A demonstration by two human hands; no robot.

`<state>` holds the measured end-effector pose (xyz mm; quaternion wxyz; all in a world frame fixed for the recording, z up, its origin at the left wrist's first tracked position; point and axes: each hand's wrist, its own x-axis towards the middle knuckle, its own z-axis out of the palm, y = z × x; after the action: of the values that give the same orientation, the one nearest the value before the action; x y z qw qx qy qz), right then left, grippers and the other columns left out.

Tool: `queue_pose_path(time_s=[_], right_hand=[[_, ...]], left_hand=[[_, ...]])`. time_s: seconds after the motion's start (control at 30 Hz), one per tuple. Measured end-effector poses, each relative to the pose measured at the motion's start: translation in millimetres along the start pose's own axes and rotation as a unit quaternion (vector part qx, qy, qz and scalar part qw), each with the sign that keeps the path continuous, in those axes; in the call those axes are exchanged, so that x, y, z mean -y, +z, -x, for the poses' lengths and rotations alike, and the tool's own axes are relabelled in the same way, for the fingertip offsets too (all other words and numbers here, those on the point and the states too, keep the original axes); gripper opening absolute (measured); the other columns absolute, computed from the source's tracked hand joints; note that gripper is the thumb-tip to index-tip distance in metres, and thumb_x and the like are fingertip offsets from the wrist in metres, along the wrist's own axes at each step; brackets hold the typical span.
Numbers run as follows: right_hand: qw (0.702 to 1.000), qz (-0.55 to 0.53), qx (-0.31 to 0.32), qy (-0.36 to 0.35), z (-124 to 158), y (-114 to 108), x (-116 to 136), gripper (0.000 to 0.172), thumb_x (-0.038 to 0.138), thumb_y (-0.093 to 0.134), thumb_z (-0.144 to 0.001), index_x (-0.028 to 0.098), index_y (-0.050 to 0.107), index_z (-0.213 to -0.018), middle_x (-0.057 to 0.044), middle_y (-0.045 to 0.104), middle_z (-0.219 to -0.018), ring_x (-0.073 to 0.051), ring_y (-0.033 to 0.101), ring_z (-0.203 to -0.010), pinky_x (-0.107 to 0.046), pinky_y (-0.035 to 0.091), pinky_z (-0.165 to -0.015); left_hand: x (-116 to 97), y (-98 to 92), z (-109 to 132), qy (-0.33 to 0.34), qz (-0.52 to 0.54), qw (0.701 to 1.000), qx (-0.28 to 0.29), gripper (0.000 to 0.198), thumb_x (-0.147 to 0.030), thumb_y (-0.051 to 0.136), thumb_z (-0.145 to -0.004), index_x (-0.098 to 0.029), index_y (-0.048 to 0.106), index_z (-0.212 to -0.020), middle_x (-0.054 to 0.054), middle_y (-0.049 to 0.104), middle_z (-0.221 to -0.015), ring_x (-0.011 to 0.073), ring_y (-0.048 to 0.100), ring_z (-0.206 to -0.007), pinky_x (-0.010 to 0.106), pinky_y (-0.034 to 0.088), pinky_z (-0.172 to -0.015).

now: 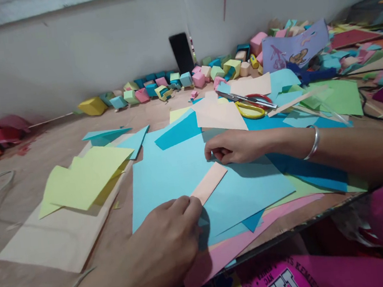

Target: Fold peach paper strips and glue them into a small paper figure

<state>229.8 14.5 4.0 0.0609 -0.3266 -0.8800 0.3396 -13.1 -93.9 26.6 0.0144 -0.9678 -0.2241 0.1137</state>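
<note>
A narrow peach paper strip (210,182) lies slantwise over a light blue sheet (167,174). My left hand (173,228) is closed at the strip's lower end, its fingertips partly hidden behind the knuckles. Just beyond the strip's upper end, my right hand (235,147) rests on the blue sheet with fingers curled under; whether anything is in them is hidden. Behind that hand lie a peach sheet (219,112) and a darker blue piece (179,130). Scissors (249,102) with red and yellow handles sit past the peach sheet.
Yellow sheets (91,175) lie on a pale sheet (50,238) at the left. Many small folded paper cubes (151,90) line the wall, where a black phone (181,52) leans. A blue tool (308,74) and dark cable (366,100) are at the right.
</note>
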Motion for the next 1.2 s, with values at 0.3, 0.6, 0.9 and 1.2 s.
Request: queue_pose_path(time_s=[0.3, 0.6, 0.9, 1.2], right_hand=[[0.989, 0.084, 0.015, -0.122, 3, 1, 3, 0.018, 0.025, 0.068, -0.081, 0.013, 0.062, -0.094, -0.005, 0.053, -0.093, -0.015, 0.048, -0.089, -0.025, 0.039, -0.077], [0.966, 0.136, -0.178, -0.127, -1, 17, 4, 0.018, 0.020, 0.046, -0.092, 0.015, 0.062, -0.085, -0.005, 0.063, -0.083, -0.015, 0.052, -0.079, -0.026, 0.036, -0.071], [0.985, 0.115, -0.127, -0.035, -7, 20, -5, 0.009, 0.016, 0.054, -0.083, 0.015, 0.060, -0.077, -0.002, 0.064, -0.078, -0.012, 0.052, -0.072, -0.025, 0.029, -0.062], [0.917, 0.379, -0.064, -0.108, 9, 41, 32, 0.031, 0.017, 0.032, -0.098, 0.014, 0.062, -0.107, -0.009, 0.062, -0.082, -0.019, 0.046, -0.072, -0.034, 0.015, -0.058]], left_hand=[[-1, 7.2, -14, -0.123, 0.028, 0.991, -0.043, 0.023, -0.022, 0.042, -0.092, -0.015, 0.060, -0.102, 0.009, 0.061, -0.086, 0.0211, 0.053, -0.069, 0.037, 0.047, -0.059], [15, 13.7, -8, -0.157, 0.101, 0.956, -0.228, 0.025, -0.009, 0.039, -0.088, -0.017, 0.058, -0.103, 0.005, 0.062, -0.078, 0.0160, 0.053, -0.064, 0.028, 0.041, -0.055], [35, 29.9, -23, -0.183, 0.156, 0.953, -0.186, 0.024, -0.017, 0.044, -0.093, -0.017, 0.067, -0.089, 0.008, 0.060, -0.086, 0.0185, 0.054, -0.077, 0.032, 0.043, -0.067], [25, 27.1, -21, -0.131, 0.052, 0.979, -0.144, 0.025, -0.025, 0.045, -0.096, -0.012, 0.065, -0.090, 0.010, 0.058, -0.086, 0.0208, 0.051, -0.078, 0.036, 0.046, -0.070]])
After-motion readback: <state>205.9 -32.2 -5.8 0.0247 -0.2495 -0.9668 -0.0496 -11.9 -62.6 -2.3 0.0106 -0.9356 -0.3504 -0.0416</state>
